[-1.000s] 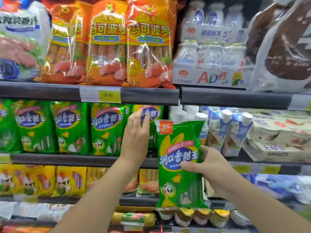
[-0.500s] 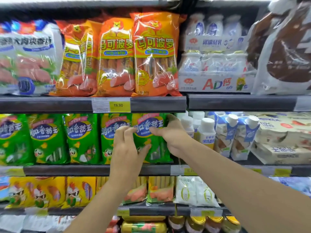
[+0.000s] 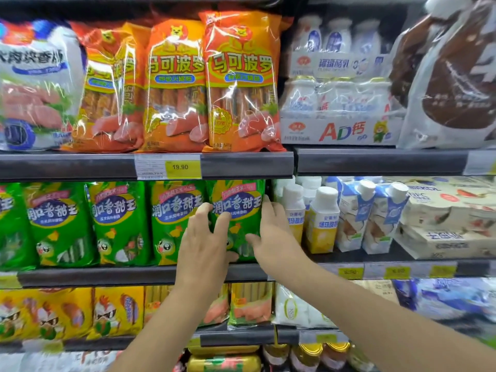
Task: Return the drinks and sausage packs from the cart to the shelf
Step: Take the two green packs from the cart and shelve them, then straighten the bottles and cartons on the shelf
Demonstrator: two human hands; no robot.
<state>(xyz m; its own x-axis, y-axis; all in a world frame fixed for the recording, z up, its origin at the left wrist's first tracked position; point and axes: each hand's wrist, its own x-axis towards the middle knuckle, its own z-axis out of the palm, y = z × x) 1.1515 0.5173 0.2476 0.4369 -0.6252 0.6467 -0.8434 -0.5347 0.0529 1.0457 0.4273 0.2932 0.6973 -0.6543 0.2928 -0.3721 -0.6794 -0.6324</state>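
A green sausage pack (image 3: 237, 204) stands upright at the right end of a row of like green packs (image 3: 118, 221) on the middle shelf (image 3: 107, 276). My left hand (image 3: 204, 245) lies flat on the pack's lower left front, fingers spread. My right hand (image 3: 273, 232) grips the pack's right edge, thumb on the front and fingers behind. White-capped yellow drink bottles (image 3: 323, 218) stand just right of the pack, close to my right hand. The cart is out of view.
Orange sausage packs (image 3: 241, 81) fill the shelf above, over a 19.90 price tag (image 3: 182, 167). Blue-and-white drink cartons (image 3: 359, 216) and boxes (image 3: 442, 221) stand at right. Yellow packs (image 3: 67, 315) line the shelf below.
My right hand lifted the green pack from in front of the lower shelf up into the row's right end. My left hand slid from a neighbouring pack onto this one.
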